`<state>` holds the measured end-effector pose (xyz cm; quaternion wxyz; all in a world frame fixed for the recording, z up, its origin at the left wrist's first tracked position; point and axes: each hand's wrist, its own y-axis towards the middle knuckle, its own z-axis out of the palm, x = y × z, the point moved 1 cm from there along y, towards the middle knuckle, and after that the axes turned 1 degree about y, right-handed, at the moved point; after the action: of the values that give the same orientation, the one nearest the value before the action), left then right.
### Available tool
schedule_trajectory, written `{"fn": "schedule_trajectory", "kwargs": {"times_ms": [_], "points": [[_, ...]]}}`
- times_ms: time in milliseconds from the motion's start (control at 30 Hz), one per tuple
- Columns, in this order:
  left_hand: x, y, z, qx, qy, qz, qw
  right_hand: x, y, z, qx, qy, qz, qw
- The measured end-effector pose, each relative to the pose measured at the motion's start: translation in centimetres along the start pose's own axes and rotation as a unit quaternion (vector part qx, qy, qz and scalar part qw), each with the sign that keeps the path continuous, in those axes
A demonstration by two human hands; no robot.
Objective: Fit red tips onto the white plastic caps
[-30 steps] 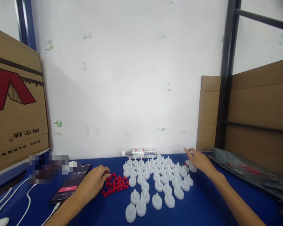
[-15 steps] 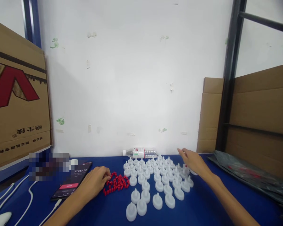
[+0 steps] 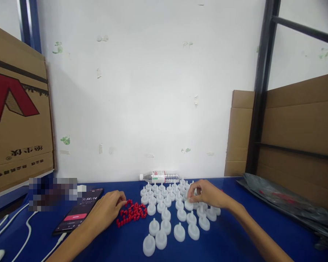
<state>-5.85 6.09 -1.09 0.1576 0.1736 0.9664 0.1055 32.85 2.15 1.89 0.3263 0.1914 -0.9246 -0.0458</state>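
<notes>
Many white plastic caps with a pointed nozzle (image 3: 179,233) stand upright on the blue table. Among them, my right hand (image 3: 205,193) pinches one white nozzle cap (image 3: 188,205) by its spout, thumb and index finger closed around it. My right palm and fingers cover some of the caps behind. At the left edge of a loose pile of small red caps (image 3: 135,213) rests my left hand (image 3: 112,203). Its fingers are curled together at the pile, and whatever is between the fingertips is hidden.
A clear plastic bottle (image 3: 160,177) lies against the wall behind the nozzle caps. Left of my left arm is a phone (image 3: 79,211) with a white cable (image 3: 30,233). A grey plastic bag (image 3: 284,200) lies at the right; cardboard (image 3: 22,109) stands at the left.
My right hand has moved left and nearer from the far right edge of the nozzle caps, and now grips one. My left hand stays beside the red caps. The view has shifted slightly.
</notes>
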Motion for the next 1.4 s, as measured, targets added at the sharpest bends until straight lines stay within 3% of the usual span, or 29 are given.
{"fn": "schedule_trajectory", "kwargs": {"times_ms": [233,433,600,867,1033,1200,1400], "points": [[0.1,0.0,0.2,-0.011,-0.01,0.006,1.0,1.6,-0.2,-0.3,-0.117,0.098,-0.008,0.988],[0.4,-0.1,0.4,-0.005,-0.011,0.008,1.0,1.5,0.1,0.8,-0.17,-0.045,-0.037,0.984],[0.3,-0.1,0.4,-0.025,-0.019,0.014,0.999,3.1,-0.2,2.2,-0.212,-0.111,-0.065,0.969],[-0.9,-0.2,-0.5,-0.058,-0.051,0.022,0.997,4.9,-0.1,5.5,-0.207,-0.059,-0.175,0.961],[-3.8,-1.3,-1.2,-0.06,-0.126,0.049,0.989,5.6,-0.5,6.3,-0.193,-0.06,-0.192,0.96],[-7.6,-2.8,-0.7,-0.028,-0.351,0.078,0.933,7.7,-1.4,7.1,-0.16,-0.107,-0.256,0.947],[-8.4,-3.3,0.1,0.012,-0.414,0.086,0.906,7.9,-1.7,8.4,-0.128,-0.115,-0.264,0.949]]}}
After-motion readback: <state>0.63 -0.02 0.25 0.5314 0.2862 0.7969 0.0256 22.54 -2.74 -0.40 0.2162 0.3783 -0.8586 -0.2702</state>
